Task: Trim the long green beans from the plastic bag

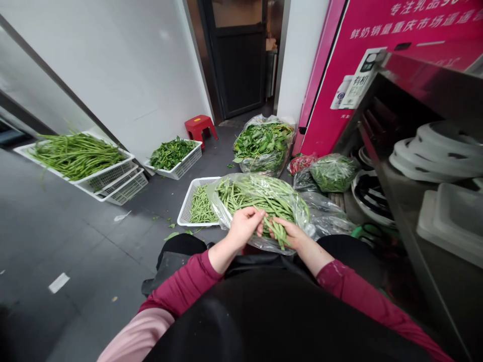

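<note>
A large clear plastic bag [222, 201] full of long green beans [260, 193] lies open in front of me. Over its near side, my right hand [289, 234] is closed around a small bunch of green beans [279, 232]. My left hand [246, 225] pinches at the upper end of that bunch, thumb and fingers together, close beside the right hand. Short bean pieces [203, 205] fill part of a white basket [184, 203], which stands against the left side of the bag.
Stacked white baskets [128, 188] with long green stems stand at the left. Farther back are a basket of leaves [181, 168], a red stool [199, 128] and a bag of leafy greens [264, 143]. A metal shelf [400, 211] with containers borders the right.
</note>
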The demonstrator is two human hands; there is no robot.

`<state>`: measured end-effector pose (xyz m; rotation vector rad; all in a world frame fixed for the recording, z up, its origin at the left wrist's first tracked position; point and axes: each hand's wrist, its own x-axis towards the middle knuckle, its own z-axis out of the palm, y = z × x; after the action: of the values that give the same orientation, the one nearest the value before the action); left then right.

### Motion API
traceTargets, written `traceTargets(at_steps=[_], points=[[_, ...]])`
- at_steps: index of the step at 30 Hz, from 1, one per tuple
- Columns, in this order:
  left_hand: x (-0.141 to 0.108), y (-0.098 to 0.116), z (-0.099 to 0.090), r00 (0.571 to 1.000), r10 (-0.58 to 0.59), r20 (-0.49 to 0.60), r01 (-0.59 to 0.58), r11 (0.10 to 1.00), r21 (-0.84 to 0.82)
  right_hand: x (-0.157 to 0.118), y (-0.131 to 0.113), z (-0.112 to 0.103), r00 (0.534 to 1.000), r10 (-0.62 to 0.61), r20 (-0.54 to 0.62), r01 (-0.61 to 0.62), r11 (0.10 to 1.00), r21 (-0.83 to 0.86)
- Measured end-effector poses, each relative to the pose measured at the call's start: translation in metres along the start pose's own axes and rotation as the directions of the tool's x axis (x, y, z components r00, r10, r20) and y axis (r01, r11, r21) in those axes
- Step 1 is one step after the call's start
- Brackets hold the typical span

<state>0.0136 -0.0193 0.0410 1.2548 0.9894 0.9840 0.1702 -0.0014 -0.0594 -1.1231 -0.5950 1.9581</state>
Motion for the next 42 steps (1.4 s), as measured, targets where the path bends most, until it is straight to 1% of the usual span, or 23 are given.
traceTargets(at_steps=[2,4,6,8,9,11,12,14,16,19,21,22,24,26,28,29,32,34,36,37,39,41,42], points=[[0.010,-0.011,-0.003,0.993,-0.113,0.038,0.118,0.983,-0.144,-0.010,-0.001,0.005,0.989,0.098,0.109,-0.104,0.993,0.053],[0.018,-0.024,-0.006,0.984,-0.177,0.033,0.180,0.960,-0.217,-0.019,-0.003,0.012,0.960,0.143,0.238,-0.169,0.981,0.091],[0.024,-0.034,-0.009,0.978,-0.207,-0.001,0.201,0.949,-0.242,-0.025,-0.004,0.018,0.932,0.139,0.334,-0.186,0.976,0.112],[0.027,-0.040,-0.012,0.976,-0.215,-0.027,0.200,0.940,-0.276,-0.028,-0.003,0.022,0.919,0.139,0.369,-0.190,0.976,0.106],[0.027,-0.042,-0.014,0.976,-0.214,-0.041,0.193,0.935,-0.299,-0.028,-0.003,0.023,0.920,0.141,0.365,-0.191,0.976,0.106],[0.027,-0.042,-0.016,0.976,-0.202,-0.080,0.166,0.932,-0.323,-0.027,-0.001,0.023,0.941,0.123,0.317,-0.175,0.974,0.142],[0.026,-0.042,-0.016,0.977,-0.187,-0.098,0.148,0.939,-0.309,-0.026,0.000,0.024,0.955,0.100,0.279,-0.154,0.972,0.179],[0.019,-0.041,-0.015,0.982,-0.140,-0.124,0.110,0.968,-0.225,-0.022,0.001,0.023,0.980,0.046,0.196,-0.097,0.962,0.256],[0.009,-0.038,-0.010,0.988,-0.078,-0.136,0.064,0.992,-0.105,-0.018,0.000,0.020,0.995,0.012,0.104,-0.045,0.948,0.316],[-0.009,-0.032,0.000,0.991,0.027,-0.128,-0.020,0.998,0.054,-0.010,-0.006,0.009,0.998,0.017,-0.054,0.005,0.920,0.392],[-0.014,-0.030,0.005,0.996,0.037,-0.079,-0.029,0.994,0.103,-0.007,-0.010,0.000,0.993,0.033,-0.110,0.016,0.909,0.417],[-0.014,-0.030,0.007,0.999,0.009,-0.048,-0.004,0.995,0.104,-0.007,-0.011,-0.003,0.994,0.049,-0.097,-0.005,0.915,0.403],[-0.008,-0.034,0.009,0.997,-0.071,-0.010,0.072,0.995,0.065,-0.008,-0.011,-0.003,0.995,0.105,0.000,-0.099,0.940,0.325],[0.001,-0.040,0.008,0.996,-0.088,-0.035,0.089,0.996,0.029,-0.011,-0.008,0.003,0.979,0.178,0.098,-0.195,0.957,0.214],[0.007,-0.046,0.004,0.998,-0.032,-0.057,0.036,0.997,0.070,-0.013,-0.004,0.011,0.969,0.210,0.133,-0.228,0.964,0.136],[0.008,-0.050,0.001,0.999,0.008,-0.047,-0.002,0.993,0.121,-0.013,-0.002,0.014,0.968,0.213,0.134,-0.229,0.967,0.115],[0.009,-0.059,-0.012,0.992,0.104,0.066,-0.119,0.944,0.307,-0.012,0.002,0.017,0.965,0.213,0.156,-0.222,0.974,0.045],[0.011,-0.068,-0.022,0.980,0.123,0.159,-0.178,0.894,0.411,-0.012,0.001,0.013,0.970,0.201,0.136,-0.200,0.980,-0.025],[0.017,-0.079,-0.032,0.971,0.086,0.222,-0.187,0.854,0.485,-0.010,-0.003,0.006,0.979,0.183,0.085,-0.176,0.981,-0.077],[0.021,-0.085,-0.036,0.975,0.064,0.213,-0.167,0.843,0.511,-0.009,-0.007,0.002,0.984,0.174,0.048,-0.170,0.982,-0.085],[0.032,-0.095,-0.040,0.991,0.030,0.130,-0.097,0.832,0.546,-0.007,-0.015,-0.004,0.986,0.160,-0.040,-0.162,0.985,-0.066],[0.041,-0.104,-0.039,0.999,0.021,0.045,-0.044,0.814,0.579,-0.003,-0.026,-0.003,0.981,0.140,-0.132,-0.145,0.989,-0.028],[0.043,-0.107,-0.037,1.000,0.013,0.028,-0.027,0.807,0.590,-0.001,-0.031,0.001,0.977,0.137,-0.162,-0.141,0.990,-0.013]])
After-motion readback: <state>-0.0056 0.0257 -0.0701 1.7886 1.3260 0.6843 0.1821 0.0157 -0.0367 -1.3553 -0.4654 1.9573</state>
